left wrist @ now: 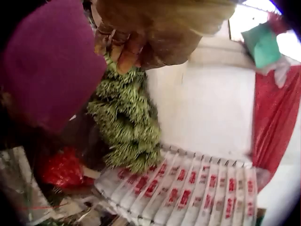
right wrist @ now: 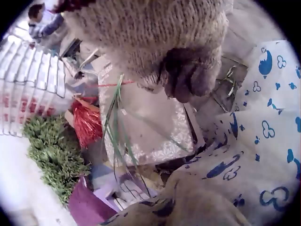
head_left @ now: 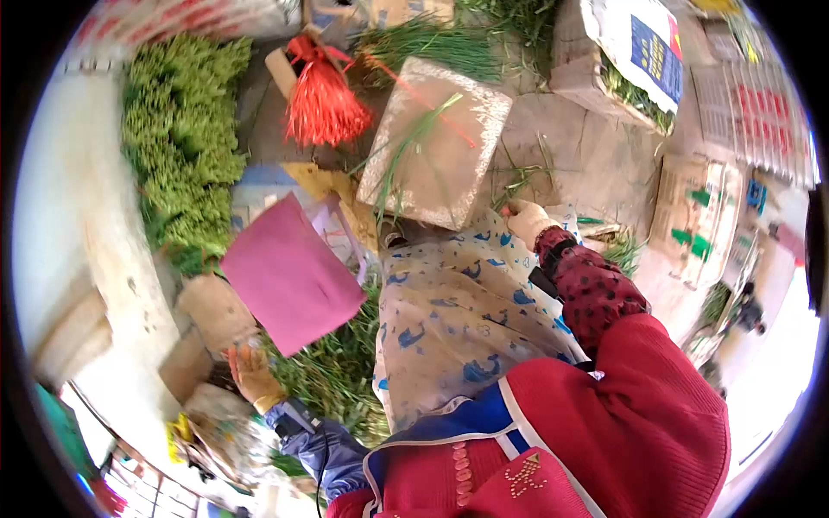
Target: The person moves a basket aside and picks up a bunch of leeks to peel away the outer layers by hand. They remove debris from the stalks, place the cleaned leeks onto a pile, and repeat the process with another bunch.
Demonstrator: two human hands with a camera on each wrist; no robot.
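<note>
A brown board (head_left: 436, 142) with a pale patterned border lies before the person, a few long green blades (head_left: 414, 142) and a thin red strip across it. My right hand (head_left: 525, 223), in a knit glove, hovers by the board's lower right edge. In the right wrist view its dark fingertips (right wrist: 188, 82) bend loosely, with nothing visible in them. Off to the left, my gloved left hand (head_left: 252, 375) is beside a heap of green stalks (head_left: 332, 371) and below a purple sheet (head_left: 294, 276). Its fingers (left wrist: 131, 52) are loosely bent and hold nothing visible.
Stacked green bundles (head_left: 186, 138) line the left side. A bunch of red strips (head_left: 324, 104) lies left of the board, with loose green stalks (head_left: 432, 52) behind it. Cartons (head_left: 699, 216) stand at right. A whale-print apron (head_left: 466, 311) covers the lap.
</note>
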